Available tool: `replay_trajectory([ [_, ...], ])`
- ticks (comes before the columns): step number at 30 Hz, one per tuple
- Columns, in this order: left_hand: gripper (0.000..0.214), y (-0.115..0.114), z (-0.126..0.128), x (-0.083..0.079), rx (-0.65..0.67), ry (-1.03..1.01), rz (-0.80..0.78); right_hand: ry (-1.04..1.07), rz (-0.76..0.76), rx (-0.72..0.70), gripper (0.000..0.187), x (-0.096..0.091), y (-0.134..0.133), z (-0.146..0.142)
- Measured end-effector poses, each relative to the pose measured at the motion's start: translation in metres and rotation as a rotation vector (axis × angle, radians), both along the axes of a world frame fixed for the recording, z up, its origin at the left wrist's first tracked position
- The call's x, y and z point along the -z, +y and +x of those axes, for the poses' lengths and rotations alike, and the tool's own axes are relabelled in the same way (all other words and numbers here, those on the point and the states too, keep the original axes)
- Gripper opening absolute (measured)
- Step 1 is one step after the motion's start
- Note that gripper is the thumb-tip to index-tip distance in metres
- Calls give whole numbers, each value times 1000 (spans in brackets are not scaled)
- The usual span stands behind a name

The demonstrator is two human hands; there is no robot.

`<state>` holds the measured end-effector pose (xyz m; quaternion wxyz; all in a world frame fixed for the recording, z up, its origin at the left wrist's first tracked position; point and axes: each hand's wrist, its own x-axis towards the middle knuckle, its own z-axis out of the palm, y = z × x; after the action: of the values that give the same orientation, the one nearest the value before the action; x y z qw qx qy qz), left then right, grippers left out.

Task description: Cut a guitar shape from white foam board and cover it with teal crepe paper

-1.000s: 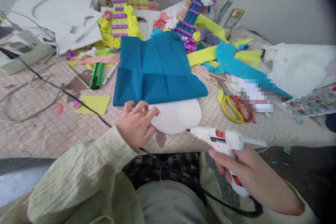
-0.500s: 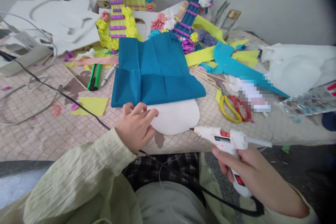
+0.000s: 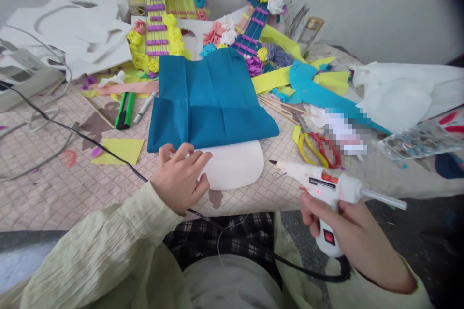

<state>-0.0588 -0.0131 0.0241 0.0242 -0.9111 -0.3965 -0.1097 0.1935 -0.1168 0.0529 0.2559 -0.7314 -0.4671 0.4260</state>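
Note:
My left hand [image 3: 181, 177] rests palm down, its bent fingers apart, on the lower edge of a creased dark blue sheet [image 3: 217, 106] and the white cut-out piece [image 3: 237, 166]. Its fingertips are partly hidden behind the knuckles. The white piece has a rounded edge and sticks out from under the sheet. My right hand [image 3: 337, 222] is wrapped round the handle of a white hot glue gun [image 3: 322, 181], whose red light is on. The gun's dark nozzle points left, a little apart from the white piece, and a clear glue stick [image 3: 384, 198] juts from its back.
Yellow and red scissors [image 3: 315, 147], a green cutter knife [image 3: 125, 111], a marker [image 3: 145, 107] and a yellow paper scrap [image 3: 119, 150] lie around the sheet. Decorated paper instruments [image 3: 156, 21] lean at the back. A black cable [image 3: 116, 158] crosses the table [image 3: 94, 198] at left.
My right hand has drawn the glue gun to the right, and its nozzle has come away from the white piece's edge. My left hand keeps its place on the sheet. The view has shifted slightly.

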Motion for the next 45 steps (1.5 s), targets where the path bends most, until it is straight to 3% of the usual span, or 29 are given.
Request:
replay_trajectory([
  [10, 28, -1, 5, -3, -99, 16, 21, 70, -6, -27, 36, 6, 31, 5],
  [17, 31, -13, 9, -2, 100, -55, -97, 21, -12, -75, 37, 5, 56, 2],
  [22, 29, -21, 11, 4, 114, -99, -105, -9, 2, -70, 39, 7, 67, 2],
  [45, 25, -19, 7, 7, 143, -177, -156, -87, -76, -61, 43, 6, 70, 3],
])
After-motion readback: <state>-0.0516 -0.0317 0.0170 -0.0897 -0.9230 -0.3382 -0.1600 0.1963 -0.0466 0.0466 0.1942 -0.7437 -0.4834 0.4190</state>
